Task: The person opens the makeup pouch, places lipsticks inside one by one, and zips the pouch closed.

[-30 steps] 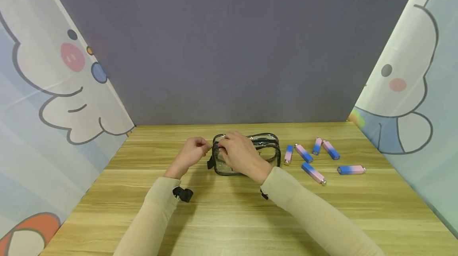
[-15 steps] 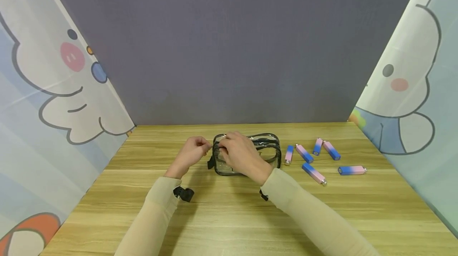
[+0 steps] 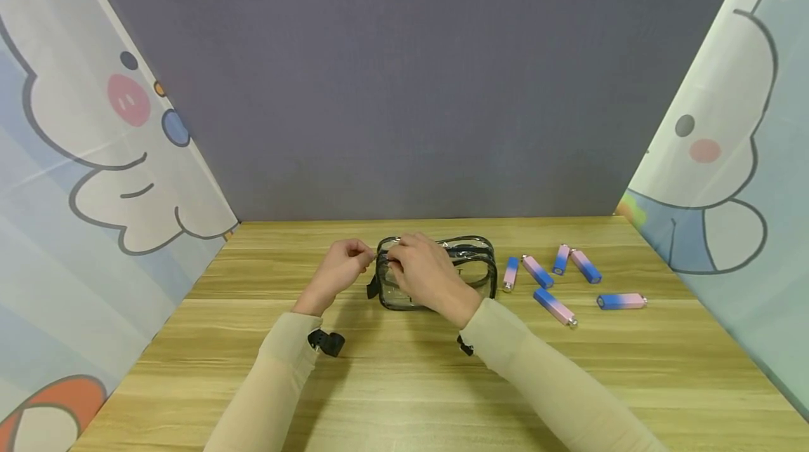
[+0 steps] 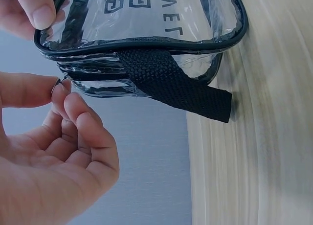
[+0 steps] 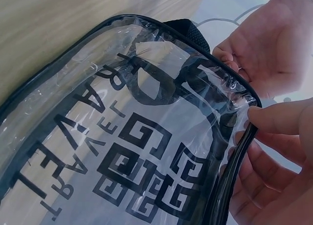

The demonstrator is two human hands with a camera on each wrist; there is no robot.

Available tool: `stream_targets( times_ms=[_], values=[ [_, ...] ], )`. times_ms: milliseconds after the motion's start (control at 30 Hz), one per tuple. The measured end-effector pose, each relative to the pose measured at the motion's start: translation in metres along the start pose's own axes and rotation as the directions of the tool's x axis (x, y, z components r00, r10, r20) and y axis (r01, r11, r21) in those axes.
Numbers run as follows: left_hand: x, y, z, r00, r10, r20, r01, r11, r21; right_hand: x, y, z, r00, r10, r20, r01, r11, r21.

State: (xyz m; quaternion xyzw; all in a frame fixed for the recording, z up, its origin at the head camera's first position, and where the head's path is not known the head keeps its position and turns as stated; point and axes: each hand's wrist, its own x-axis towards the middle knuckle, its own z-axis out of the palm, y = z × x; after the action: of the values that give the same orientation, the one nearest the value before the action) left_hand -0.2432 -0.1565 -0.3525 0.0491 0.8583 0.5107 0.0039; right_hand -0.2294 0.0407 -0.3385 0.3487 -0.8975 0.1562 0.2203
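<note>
A transparent zip pouch (image 3: 474, 271) with black piping stands on the wooden table, "TRAVEL" lettering on its clear wall (image 5: 146, 137). My left hand (image 3: 338, 268) is at its left end; thumb and forefinger pinch a small zipper pull (image 4: 57, 83), mostly hidden by the fingertips. A black webbing strap (image 4: 176, 85) sticks out from that same end. With my right hand (image 3: 425, 271) I grip the pouch's upper edge near the left corner, thumb (image 5: 279, 118) on one side and the other fingers along the other. No tubes are visible inside the pouch.
Several blue-and-pink tubes with silvery ends lie to the right of the pouch, among them one tube (image 3: 555, 307) nearer me and one tube (image 3: 621, 301) farthest right. A grey panel (image 3: 417, 87) rises behind the wooden table (image 3: 392, 389); cartoon-printed curtains hang at both sides.
Almost nothing differs. Both hands keep their hold at the pouch's left end, the left perhaps shifted very slightly; the pouch and tubes stay in place.
</note>
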Motion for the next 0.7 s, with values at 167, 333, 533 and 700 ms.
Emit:
stream_targets(
  times_ms=[167, 333, 533, 700],
  values=[
    [0.0, 0.0003, -0.0002, 1.0, 0.001, 0.0, -0.001, 1.0, -0.001, 0.0003, -0.0004, 0.001, 1.0, -0.001, -0.005, 0.001, 1.0, 0.005],
    [0.0016, 0.0009, -0.0007, 1.0, 0.002, 0.001, -0.002, 1.0, 0.009, 0.0, -0.0011, 0.0006, 1.0, 0.002, -0.014, -0.002, 1.0, 0.008],
    [0.0021, 0.0041, -0.0018, 1.0, 0.003, 0.009, -0.003, 1.0, 0.025, -0.0007, -0.0006, 0.0016, 1.0, 0.0, -0.019, 0.0, 1.0, 0.004],
    [0.003, 0.0064, -0.0022, 1.0, -0.003, 0.022, 0.002, 1.0, 0.021, -0.001, 0.0005, 0.0033, 1.0, -0.008, -0.029, 0.008, 1.0, 0.012]
  ],
)
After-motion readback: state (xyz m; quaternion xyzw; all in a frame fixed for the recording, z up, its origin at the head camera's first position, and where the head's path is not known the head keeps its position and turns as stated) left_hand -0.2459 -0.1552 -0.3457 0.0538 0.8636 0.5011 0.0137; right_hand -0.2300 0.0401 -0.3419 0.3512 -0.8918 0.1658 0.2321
